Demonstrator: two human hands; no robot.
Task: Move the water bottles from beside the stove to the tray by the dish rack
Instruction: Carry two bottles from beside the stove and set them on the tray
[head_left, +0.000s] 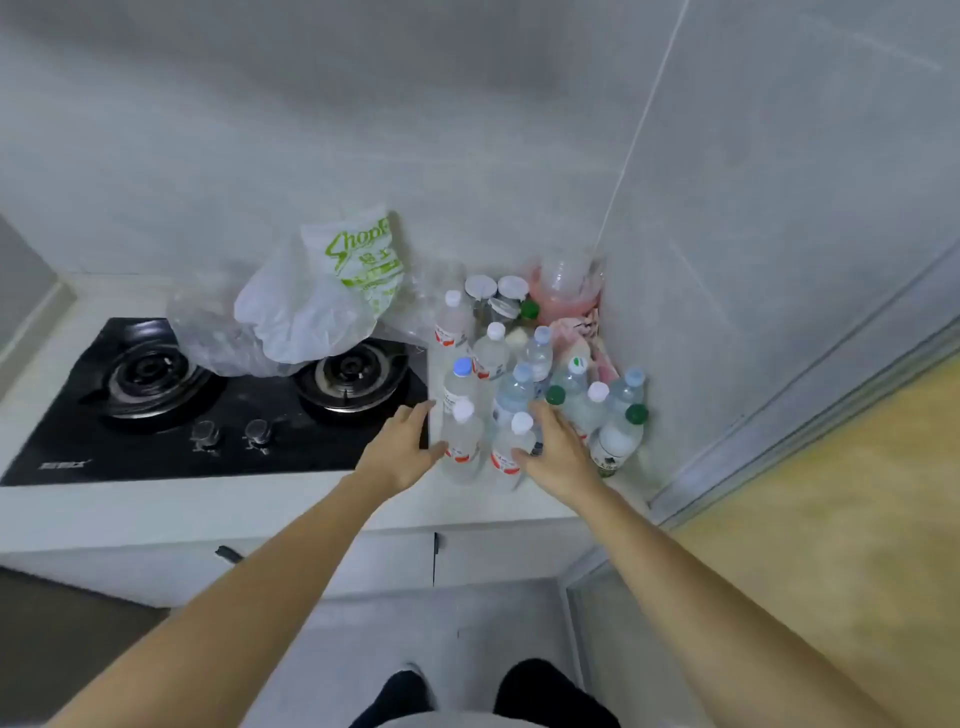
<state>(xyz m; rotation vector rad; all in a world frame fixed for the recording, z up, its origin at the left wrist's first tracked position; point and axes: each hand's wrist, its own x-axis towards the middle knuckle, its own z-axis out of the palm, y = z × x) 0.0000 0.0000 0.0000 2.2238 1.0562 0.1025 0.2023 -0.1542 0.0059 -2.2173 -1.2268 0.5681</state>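
Both hands are spread, holding nothing: the left hand (402, 451) touches a white-capped water bottle (462, 441), the right hand (551, 451) its neighbour (511, 448). The cluster stands beside the stove (208, 400). Pickup is starting; next, fingers must close round each.

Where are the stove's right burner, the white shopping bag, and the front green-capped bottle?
right burner (353, 370): head view, centre of the ring.
white shopping bag (311, 306): head view, plain white side.
front green-capped bottle (618, 441): head view, clear body under cap.

Both hands reach the water bottles (524, 395) right of the stove (218, 405). Left hand (402, 449) touches one bottle; right hand (556, 454) touches another.
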